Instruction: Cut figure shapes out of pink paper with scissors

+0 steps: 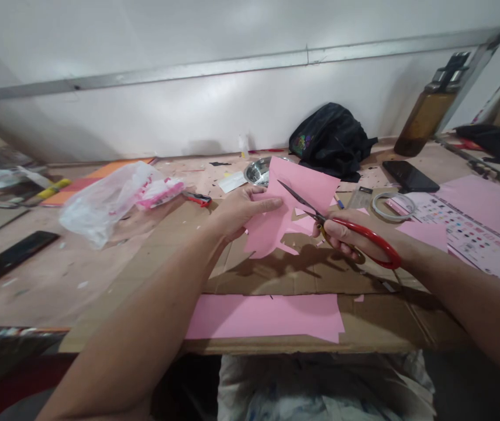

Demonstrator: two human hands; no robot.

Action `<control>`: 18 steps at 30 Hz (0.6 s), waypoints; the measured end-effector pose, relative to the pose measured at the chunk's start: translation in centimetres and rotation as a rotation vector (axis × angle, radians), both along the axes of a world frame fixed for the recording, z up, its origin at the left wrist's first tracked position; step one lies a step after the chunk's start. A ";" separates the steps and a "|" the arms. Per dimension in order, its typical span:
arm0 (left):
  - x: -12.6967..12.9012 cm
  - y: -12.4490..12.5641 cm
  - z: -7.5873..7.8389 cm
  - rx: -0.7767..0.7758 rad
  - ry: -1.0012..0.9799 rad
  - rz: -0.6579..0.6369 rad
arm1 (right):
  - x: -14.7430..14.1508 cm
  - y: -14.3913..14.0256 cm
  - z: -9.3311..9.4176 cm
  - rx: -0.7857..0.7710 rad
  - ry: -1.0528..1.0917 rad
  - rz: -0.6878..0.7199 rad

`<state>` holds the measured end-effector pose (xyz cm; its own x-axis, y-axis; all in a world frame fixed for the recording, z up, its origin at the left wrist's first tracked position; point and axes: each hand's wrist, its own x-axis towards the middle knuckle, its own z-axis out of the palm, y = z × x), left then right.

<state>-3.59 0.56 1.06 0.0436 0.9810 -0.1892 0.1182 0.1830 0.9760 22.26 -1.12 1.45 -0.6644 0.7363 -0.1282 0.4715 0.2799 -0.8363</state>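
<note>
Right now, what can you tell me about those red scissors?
The scissors have red loop handles and dark, slim metal blades. The blades are open, pointing up and left into a held-up pink paper sheet. The right hand grips the handles; the left hand holds the paper above the cardboard.

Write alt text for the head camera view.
Left hand holds a pink paper sheet up while the right hand cuts it with red-handled scissors, above a cardboard-covered table strewn with more pink paper.
</note>
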 end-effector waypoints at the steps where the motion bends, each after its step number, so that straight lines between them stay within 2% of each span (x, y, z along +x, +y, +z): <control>1: 0.0 0.0 -0.1 0.001 0.003 0.002 | 0.0 0.0 -0.1 -0.002 0.005 0.002; 9: 0.2 -0.1 0.0 0.028 -0.019 -0.018 | 0.0 0.1 -0.3 -0.017 0.008 -0.038; 18: 0.2 -0.2 0.6 -0.015 -0.098 -0.013 | 0.4 0.4 -0.8 -0.018 0.055 -0.037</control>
